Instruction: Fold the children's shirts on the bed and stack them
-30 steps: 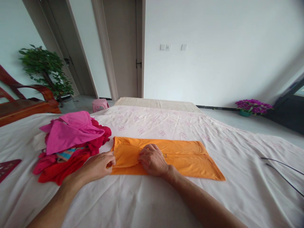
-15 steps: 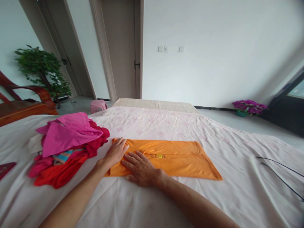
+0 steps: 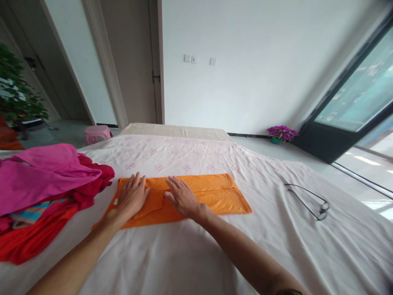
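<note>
An orange shirt (image 3: 211, 192), folded into a long flat strip, lies on the pale bedsheet (image 3: 264, 241). My left hand (image 3: 133, 196) rests flat on its left end, fingers stretched out, beside a small white label (image 3: 116, 201). My right hand (image 3: 182, 196) is laid open over the middle, fingers stretched forward and the thumb apart. Between the hands an orange flap lies over the strip. Neither hand grips the cloth. On the left is a pile of clothes (image 3: 46, 172) in pink, red and striped blue.
Eyeglasses (image 3: 322, 211) with dark frames lie on the sheet at the right. Beyond the bed's far edge stand a pink stool (image 3: 98, 134) and a pot of purple flowers (image 3: 282, 133). A leafy plant (image 3: 18, 90) is at the far left.
My view has turned right, bringing the whole eyeglasses into sight. My right hand has slid rightward along the shirt, away from my left. The printed lettering no longer shows.
</note>
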Demonstrator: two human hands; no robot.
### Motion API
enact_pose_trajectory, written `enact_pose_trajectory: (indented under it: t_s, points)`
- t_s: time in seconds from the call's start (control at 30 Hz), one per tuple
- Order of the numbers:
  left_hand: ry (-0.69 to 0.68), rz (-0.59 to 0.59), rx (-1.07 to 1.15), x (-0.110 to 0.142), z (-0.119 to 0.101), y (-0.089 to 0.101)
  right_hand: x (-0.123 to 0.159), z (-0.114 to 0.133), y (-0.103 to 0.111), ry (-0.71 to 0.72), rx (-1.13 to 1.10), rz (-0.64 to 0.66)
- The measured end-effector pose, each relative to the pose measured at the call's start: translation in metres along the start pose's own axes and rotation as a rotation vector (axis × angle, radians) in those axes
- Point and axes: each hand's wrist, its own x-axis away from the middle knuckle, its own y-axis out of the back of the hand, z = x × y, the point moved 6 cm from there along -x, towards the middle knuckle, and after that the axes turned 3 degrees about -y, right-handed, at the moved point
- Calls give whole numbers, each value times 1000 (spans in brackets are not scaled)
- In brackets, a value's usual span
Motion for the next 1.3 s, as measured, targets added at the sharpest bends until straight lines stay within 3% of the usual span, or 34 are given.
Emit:
enact_pose_trajectory:
  t_s: [0.1,0.17,0.4,0.53,0.67,0.77,0.93,1.3]
  points:
    - [-150,-32,93,5,-37,-1,5,-42,5,-141,84,-24]
    - [-212,-11,125,10,-49,-8,12,-69,6,-196,149,-1]
    - [-279,18,45,18,-43,-23,58,-165,27,-421,338,112]
    - [-335,-32,11,23,-38,-22,84,-202,50,-530,416,85]
    - [-384,-83,-1,27,-37,-20,104,-222,75,-641,375,-30]
    - [-382,-93,9,29,-37,-17,115,-239,96,-840,345,-114]
    - [-357,-99,49,31,-38,-13,119,-254,109,-1081,292,10]
    - [-364,-163,98,33,-36,-12,113,-246,108,-1097,257,135]
